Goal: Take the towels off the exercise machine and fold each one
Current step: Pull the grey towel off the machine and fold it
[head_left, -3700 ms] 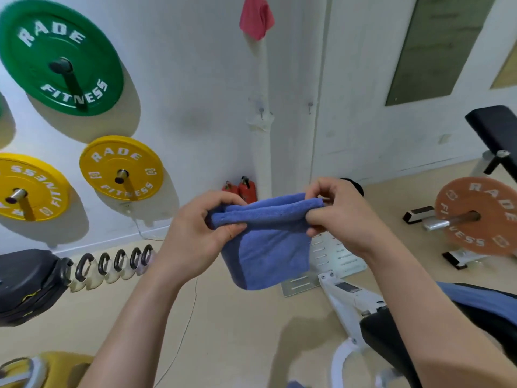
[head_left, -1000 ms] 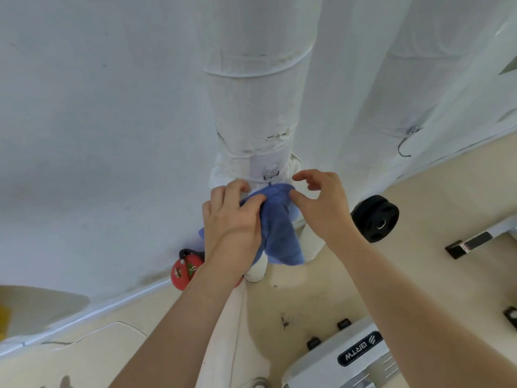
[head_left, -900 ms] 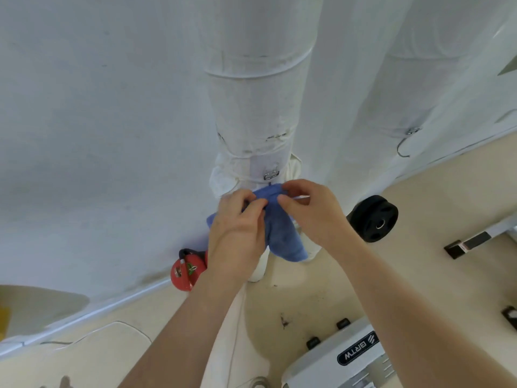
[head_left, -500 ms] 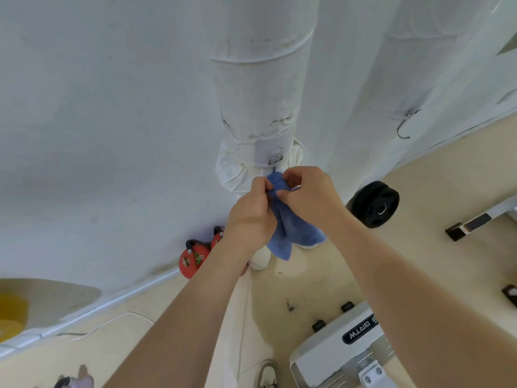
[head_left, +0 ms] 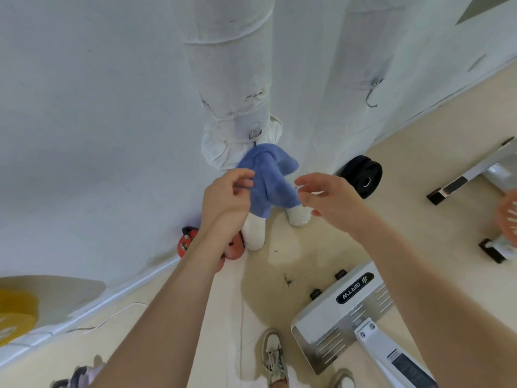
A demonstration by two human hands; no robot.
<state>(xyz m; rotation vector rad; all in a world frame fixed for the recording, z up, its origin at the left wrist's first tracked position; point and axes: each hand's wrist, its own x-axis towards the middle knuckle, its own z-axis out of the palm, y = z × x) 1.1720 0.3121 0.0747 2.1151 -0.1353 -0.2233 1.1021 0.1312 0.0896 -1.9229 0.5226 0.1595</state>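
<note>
A blue towel hangs bunched from a metal clip on a white wrapped pipe at the wall. My left hand is at the towel's left edge, its curled fingertips pinching the cloth lightly. My right hand hovers just right of the towel's lower corner with its fingers spread and nothing in it. The white base of the exercise machine lies on the floor at the lower right.
A black weight plate leans on the wall at the right, below a bare wall hook. Red kettlebells sit behind my left forearm. My shoes are at the bottom, with an orange plate at the right edge.
The folded towel was carried to the pipe and hung on the clip. Both hands have dropped from its top; my right hand has let go and opened.
</note>
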